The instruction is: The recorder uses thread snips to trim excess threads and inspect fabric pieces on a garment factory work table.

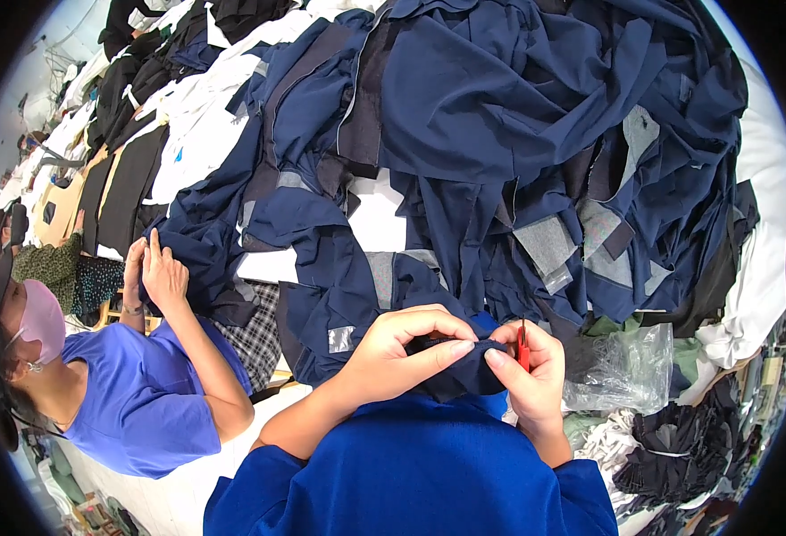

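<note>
We pinch the navy fabric piece [464, 362] at chest height, left hand [402, 344] gripping its folded edge, right hand [527, 371] holding it plus red snips [522, 344]; soft, light, limp.

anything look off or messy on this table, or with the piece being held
Nothing looks damaged. The left hand and right hand pinch a navy fabric piece, a red tool in the right. Navy garments lie in a loose tangled heap, and a crumpled clear plastic bag sits beside it.
</note>
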{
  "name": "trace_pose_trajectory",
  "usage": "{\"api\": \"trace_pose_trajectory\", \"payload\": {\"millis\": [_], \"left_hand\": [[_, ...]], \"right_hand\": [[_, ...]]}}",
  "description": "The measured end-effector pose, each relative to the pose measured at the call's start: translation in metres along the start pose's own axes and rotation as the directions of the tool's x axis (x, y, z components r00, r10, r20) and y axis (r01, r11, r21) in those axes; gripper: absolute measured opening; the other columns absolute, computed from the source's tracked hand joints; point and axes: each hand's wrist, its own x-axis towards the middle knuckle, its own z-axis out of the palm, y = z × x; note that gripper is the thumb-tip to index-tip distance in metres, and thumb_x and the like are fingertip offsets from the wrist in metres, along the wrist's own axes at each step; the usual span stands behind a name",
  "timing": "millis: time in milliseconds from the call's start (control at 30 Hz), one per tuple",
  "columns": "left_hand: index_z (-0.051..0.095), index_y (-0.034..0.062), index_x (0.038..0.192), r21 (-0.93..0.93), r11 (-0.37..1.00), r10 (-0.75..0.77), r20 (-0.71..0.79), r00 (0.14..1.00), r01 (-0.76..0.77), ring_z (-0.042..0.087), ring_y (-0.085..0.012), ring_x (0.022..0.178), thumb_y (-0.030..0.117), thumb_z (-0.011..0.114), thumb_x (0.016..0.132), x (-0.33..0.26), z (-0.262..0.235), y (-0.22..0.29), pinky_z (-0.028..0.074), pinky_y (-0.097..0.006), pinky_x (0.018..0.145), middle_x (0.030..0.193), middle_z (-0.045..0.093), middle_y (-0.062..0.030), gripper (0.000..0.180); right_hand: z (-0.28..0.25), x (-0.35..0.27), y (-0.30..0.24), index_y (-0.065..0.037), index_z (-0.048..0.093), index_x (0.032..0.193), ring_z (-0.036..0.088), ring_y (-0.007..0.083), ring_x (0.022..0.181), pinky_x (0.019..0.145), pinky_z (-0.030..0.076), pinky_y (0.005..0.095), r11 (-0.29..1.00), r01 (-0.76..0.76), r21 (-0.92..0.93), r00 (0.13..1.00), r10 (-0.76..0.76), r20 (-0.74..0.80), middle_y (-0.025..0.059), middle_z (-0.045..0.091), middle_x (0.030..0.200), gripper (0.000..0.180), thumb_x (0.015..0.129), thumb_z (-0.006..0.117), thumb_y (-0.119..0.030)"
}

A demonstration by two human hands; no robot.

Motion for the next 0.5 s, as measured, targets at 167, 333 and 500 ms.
{"api": "trace_pose_trajectory", "payload": {"millis": [167,333,500], "left_hand": [[0.066,-0.0007,0.095,0.005,1.0,0.016,0.008,1.0,-0.017,0.057,-0.0088,0.08,0.007,0.062,0.087,0.0,0.001,0.001,0.045,-0.022,0.072,0.088,0.063,-0.005,0.012],[0.066,-0.0009,0.098,-0.024,0.999,0.047,-0.046,0.998,-0.048,0.057,-0.0084,0.081,0.007,0.061,0.088,0.0,0.001,-0.003,0.044,-0.022,0.073,0.089,0.063,-0.0051,0.014],[0.065,-0.0014,0.101,-0.024,0.997,0.071,-0.091,0.993,-0.073,0.057,-0.0083,0.083,0.007,0.059,0.09,-0.001,0.002,-0.004,0.044,-0.022,0.074,0.091,0.063,-0.0051,0.015]], "right_hand": [[0.002,-0.001,0.005,0.003,0.055,0.106,0.046,0.0024,0.068,0.061,0.036,0.0164,0.995,0.099,-0.011,0.995,-0.099,-0.025,-0.0019,0.054,0.078,0.027,0.083,0.066,-0.007],[0.003,-0.008,0.014,0.004,0.033,0.129,0.046,0.0096,0.071,0.068,0.037,0.0213,0.928,0.37,0.037,0.926,-0.366,-0.089,0.0041,0.051,0.084,0.049,0.087,0.056,-0.009],[0.0,-0.006,0.008,0.004,0.056,0.11,0.058,0.0144,0.065,0.058,0.045,0.024,0.735,0.517,-0.438,0.837,-0.541,0.082,0.0118,0.062,0.083,0.038,0.075,0.069,-0.001]]}}
